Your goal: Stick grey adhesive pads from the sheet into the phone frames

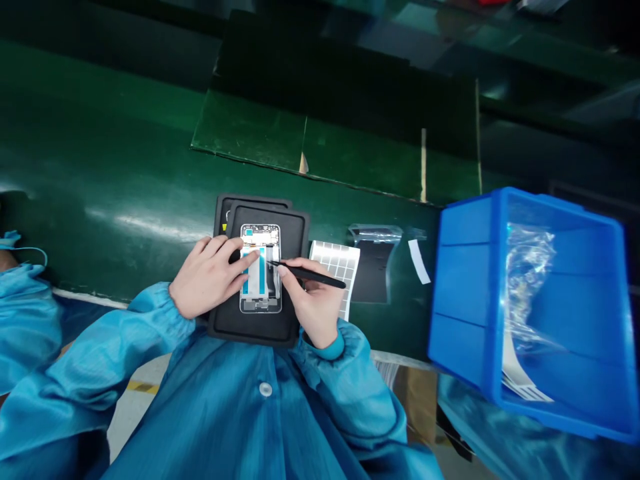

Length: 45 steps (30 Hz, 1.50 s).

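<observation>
An opened phone (255, 272) with its inner parts exposed lies in a black tray (290, 233), which rests over a second black tray (220, 208). My left hand (210, 272) lies across the phone's left side, fingers spread, a fingertip on the white part with blue strips. Between the thumb and fingers of my right hand (316, 303) is a pair of black tweezers (320, 278), the tips pointing left at the phone's inner right side. Whether the tips grip anything is too small to tell.
Right of the trays lie a sheet of pale labels (340, 260), a clear bag with a dark sheet (374, 267) and a white strip (419, 261). A blue bin (465, 287) holds clear plastic wrap. A raised green board (350, 160) stands behind. Another person's sleeve (25, 313) is at left.
</observation>
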Motion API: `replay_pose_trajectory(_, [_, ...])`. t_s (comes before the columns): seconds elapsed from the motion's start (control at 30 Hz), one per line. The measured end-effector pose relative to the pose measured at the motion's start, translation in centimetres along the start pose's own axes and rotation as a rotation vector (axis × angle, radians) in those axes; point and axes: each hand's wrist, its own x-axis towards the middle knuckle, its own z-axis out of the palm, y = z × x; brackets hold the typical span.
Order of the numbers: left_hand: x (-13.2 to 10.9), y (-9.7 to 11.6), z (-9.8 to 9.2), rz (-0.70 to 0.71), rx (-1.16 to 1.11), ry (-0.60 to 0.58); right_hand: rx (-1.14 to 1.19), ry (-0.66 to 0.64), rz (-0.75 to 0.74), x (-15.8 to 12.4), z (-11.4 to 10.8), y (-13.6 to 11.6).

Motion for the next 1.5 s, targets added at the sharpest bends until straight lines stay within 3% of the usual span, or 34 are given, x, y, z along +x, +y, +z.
replay_pose_trajectory(0.17, [-0.5, -1.2, -0.2, 0.060, -0.053, -0.011, 0.056, 0.023, -0.032, -0.1, 0.3, 0.8])
replay_pose_trajectory(0.37, [-1.1, -0.5, -0.1, 0.021, -0.041, 0.003, 0.083, 0.038, -0.076, 0.0, 0.4, 1.5])
replay_pose_trajectory(0.6, [0.0, 0.2, -0.6, -0.049, 0.009, -0.057, 0.096, 0.036, -0.109, -0.1, 0.6, 2.2])
replay_pose_trajectory(0.73, [0.1, 0.7, -0.3, -0.066, 0.006, -0.030, 0.112, 0.031, -0.134, -0.1, 0.6, 2.3])
replay_pose_trajectory(0.8, [-0.4, 1.0, 0.2, -0.144, -0.052, 0.063, 0.155, 0.049, -0.146, -0.3, 0.5, 2.4])
replay_pose_trajectory(0.87, [-1.0, 1.2, 0.9, -0.340, -0.114, 0.175, 0.191, 0.104, -0.158, -0.8, 0.2, 2.6])
replay_pose_trajectory(0.97, [-1.6, 1.3, 1.8, -0.591, -0.154, 0.164, 0.231, 0.188, -0.141, -2.0, -0.5, 3.0])
replay_pose_trajectory(1.07, [-1.5, 1.5, 2.1, -0.643, -0.126, 0.085, 0.306, 0.187, -0.058, -3.2, -1.0, 3.4])
replay_pose_trajectory(1.23, [-0.7, 1.6, 0.6, -0.725, -0.184, 0.143, 0.408, 0.137, -0.052, -4.1, -1.2, 2.9])
replay_pose_trajectory(1.37, [-1.8, -1.3, -1.6, -0.813, -0.286, 0.205, 0.499, 0.081, -0.115, -4.3, -1.6, 2.1])
replay_pose_trajectory(1.5, [-5.0, -7.7, -4.5, -1.001, -0.126, 0.270, 0.482, 0.055, -0.179, -4.1, -3.1, 2.0])
